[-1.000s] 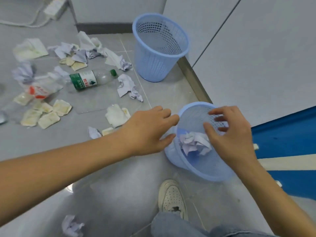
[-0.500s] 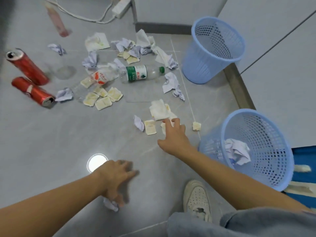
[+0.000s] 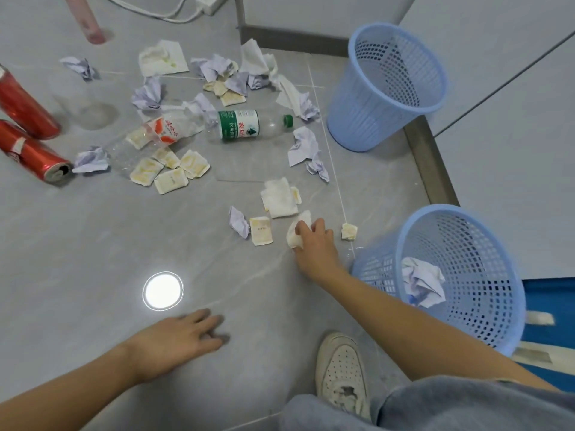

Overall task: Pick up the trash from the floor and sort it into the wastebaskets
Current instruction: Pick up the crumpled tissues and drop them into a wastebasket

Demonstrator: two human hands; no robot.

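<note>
My right hand [image 3: 315, 247] is down on the grey floor, fingers closed on a white crumpled tissue [image 3: 295, 236]. It is just left of the near blue wastebasket [image 3: 404, 231], which holds crumpled paper [image 3: 423, 284]. My left hand [image 3: 183, 337] lies low over the floor, palm down and blurred, and what is under it is hidden. A far blue wastebasket [image 3: 367, 119] stands behind. Scattered on the floor are a green-label bottle [image 3: 239, 124], a red-label bottle [image 3: 161, 135], two red cans [image 3: 34, 154], yellowish packets [image 3: 171, 171], a folded tissue [image 3: 278, 197] and several paper wads.
A grey baseboard [image 3: 429, 163] and wall panels run behind the baskets. A power strip with cables [image 3: 211, 1] and a pink tube [image 3: 87, 23] lie at the top. My white shoe [image 3: 342, 374] is near the bottom, and a blue mat [image 3: 547, 306] is at the right.
Both hands left the near basket. My right hand reached to the floor and closed on the tissue. My left hand dropped onto a paper wad, which no longer shows on the floor.
</note>
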